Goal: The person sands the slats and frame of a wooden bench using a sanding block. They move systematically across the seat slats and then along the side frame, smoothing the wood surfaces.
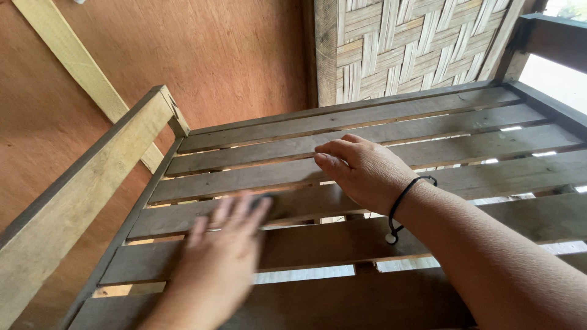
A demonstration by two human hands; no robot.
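Head view: the left hand (pixel 223 250), blurred, lies flat with fingers spread over a small dark object (pixel 264 198), too unclear to name, on the slatted wooden rack (pixel 379 131). The right hand (pixel 361 171) rests curled on a slat, holding nothing. It seems best to press evenly along the slat. The slats run left to right.

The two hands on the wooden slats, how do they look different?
The left hand is blurred, fingers stretched out flat; the right hand is sharp, fingers curled. The right hand has a black cord at its wrist; the left hand shows none. The left hand lies nearer the camera than the right. Both rest on the grey slats.
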